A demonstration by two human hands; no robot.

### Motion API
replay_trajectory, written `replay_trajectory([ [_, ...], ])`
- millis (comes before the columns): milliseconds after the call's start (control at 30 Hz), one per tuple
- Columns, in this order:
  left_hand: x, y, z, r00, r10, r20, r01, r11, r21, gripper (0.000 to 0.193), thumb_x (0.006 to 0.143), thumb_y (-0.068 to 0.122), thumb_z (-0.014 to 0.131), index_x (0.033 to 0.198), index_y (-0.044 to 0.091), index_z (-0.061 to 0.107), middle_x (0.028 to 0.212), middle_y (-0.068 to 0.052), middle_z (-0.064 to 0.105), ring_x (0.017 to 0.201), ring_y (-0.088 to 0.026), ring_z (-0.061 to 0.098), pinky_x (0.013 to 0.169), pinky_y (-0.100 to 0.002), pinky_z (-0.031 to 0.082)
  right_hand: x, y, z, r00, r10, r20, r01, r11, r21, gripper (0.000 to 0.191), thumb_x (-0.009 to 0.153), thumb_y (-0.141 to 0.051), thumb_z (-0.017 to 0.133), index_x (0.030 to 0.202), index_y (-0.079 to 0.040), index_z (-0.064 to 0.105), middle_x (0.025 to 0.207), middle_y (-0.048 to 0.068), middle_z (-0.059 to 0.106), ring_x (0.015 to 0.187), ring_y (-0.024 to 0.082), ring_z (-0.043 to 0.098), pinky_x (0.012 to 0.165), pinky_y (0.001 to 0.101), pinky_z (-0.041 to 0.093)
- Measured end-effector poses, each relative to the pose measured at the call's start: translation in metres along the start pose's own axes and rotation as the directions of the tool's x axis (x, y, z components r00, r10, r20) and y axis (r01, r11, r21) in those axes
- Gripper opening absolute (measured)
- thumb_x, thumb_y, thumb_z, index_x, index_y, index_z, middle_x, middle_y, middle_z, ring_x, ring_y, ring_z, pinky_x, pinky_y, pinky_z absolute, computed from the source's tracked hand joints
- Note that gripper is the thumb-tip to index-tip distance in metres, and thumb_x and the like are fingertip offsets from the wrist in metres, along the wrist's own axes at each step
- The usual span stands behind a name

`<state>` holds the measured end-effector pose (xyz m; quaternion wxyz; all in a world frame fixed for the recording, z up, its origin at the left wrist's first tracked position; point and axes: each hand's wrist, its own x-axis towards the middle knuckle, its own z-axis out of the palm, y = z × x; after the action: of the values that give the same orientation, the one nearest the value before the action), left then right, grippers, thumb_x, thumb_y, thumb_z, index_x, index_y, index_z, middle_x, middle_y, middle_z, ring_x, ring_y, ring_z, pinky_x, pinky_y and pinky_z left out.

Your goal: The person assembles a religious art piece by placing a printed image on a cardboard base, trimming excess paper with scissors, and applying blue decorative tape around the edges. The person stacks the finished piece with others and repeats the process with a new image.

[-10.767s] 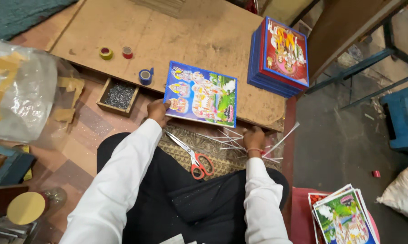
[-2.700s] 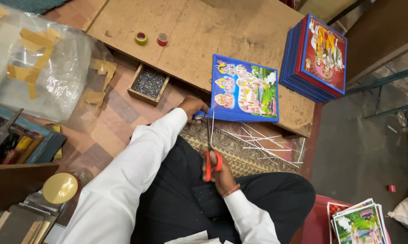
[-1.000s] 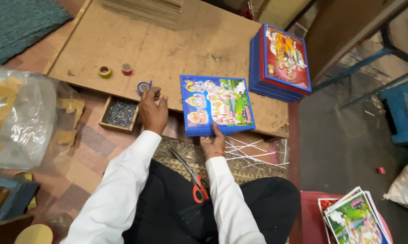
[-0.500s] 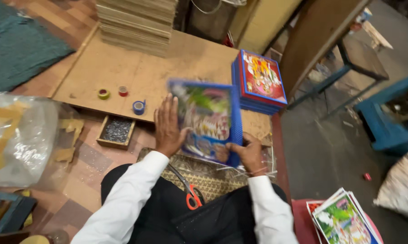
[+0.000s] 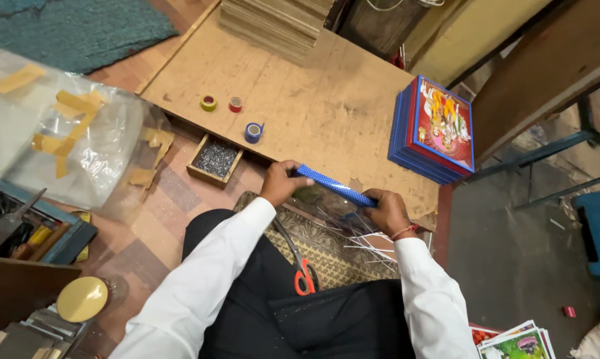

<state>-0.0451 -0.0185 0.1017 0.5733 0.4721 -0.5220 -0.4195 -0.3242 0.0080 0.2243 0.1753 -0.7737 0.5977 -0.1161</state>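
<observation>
I hold a flat picture board with a glittery blue taped edge (image 5: 333,186) up on its side, so that only the thin blue edge faces me. It stands at the near rim of the low brown wooden work board (image 5: 300,93), above my lap. My left hand (image 5: 281,185) is closed around the left end of that edge and my right hand (image 5: 386,211) is closed around the right end, so both ends are pinched and the panel spans the gap between them. To do this well, I judge that I should keep the board steady and level, press the tape down evenly along the edge with my thumbs, and not let the panel twist. The red-handled scissors (image 5: 301,266) lie on the woven mat (image 5: 326,256) on my lap, just beside the thin white offcut strips (image 5: 373,242). A blue tape roll (image 5: 253,132) sits near my left hand, with a yellow tape roll (image 5: 209,103) and a red tape roll (image 5: 235,104) further off. A small wooden tray of dark tacks (image 5: 215,159) lies just below the board's rim, and a stack of finished blue-edged pictures (image 5: 436,129) stands to my right.
</observation>
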Motion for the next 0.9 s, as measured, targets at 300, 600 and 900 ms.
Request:
replay_trajectory([
  [300, 0.01, 0.012, 0.0, 0.994, -0.108, 0.033, 0.112, 0.969, -0.222, 0.012, 0.084, 0.008, 0.08, 0.085, -0.001, 0.073, 0.069, 0.002, 0.067, 0.061, -0.006, 0.059, 0.056, -0.023, 0.047, -0.022, 0.044, -0.012, 0.982, 0.08, -0.17, -0.05, 0.984, 0.173, 0.042, 0.066, -0.013, 0.092, 0.104, -0.003, 0.076, 0.097, 0.013, 0.077, 0.089, 0.022, 0.074, 0.081, 0.0366, 0.057],
  [600, 0.011, 0.021, 0.006, 0.997, -0.06, -0.044, 0.055, 0.991, -0.122, 0.011, 0.087, 0.007, 0.08, 0.085, -0.002, 0.074, 0.071, 0.001, 0.067, 0.064, -0.006, 0.056, 0.059, -0.023, 0.046, -0.063, 0.11, 0.022, 0.909, 0.417, -0.013, -0.176, 0.41, 0.895, 0.025, 0.086, -0.007, 0.078, 0.109, 0.002, 0.073, 0.096, 0.009, 0.074, 0.085, 0.018, 0.069, 0.078, 0.0313, 0.058],
  [900, 0.008, 0.027, 0.0, 0.995, -0.098, 0.013, 0.097, 0.931, -0.353, 0.024, 0.077, 0.01, 0.082, 0.099, 0.006, 0.072, 0.085, 0.003, 0.077, 0.079, -0.005, 0.072, 0.072, -0.02, 0.057, -0.05, 0.14, 0.052, 0.848, 0.529, -0.045, -0.064, 0.185, 0.981, 0.012, 0.094, -0.009, 0.073, 0.088, 0.0, 0.068, 0.087, 0.006, 0.071, 0.078, 0.016, 0.069, 0.071, 0.0306, 0.059],
])
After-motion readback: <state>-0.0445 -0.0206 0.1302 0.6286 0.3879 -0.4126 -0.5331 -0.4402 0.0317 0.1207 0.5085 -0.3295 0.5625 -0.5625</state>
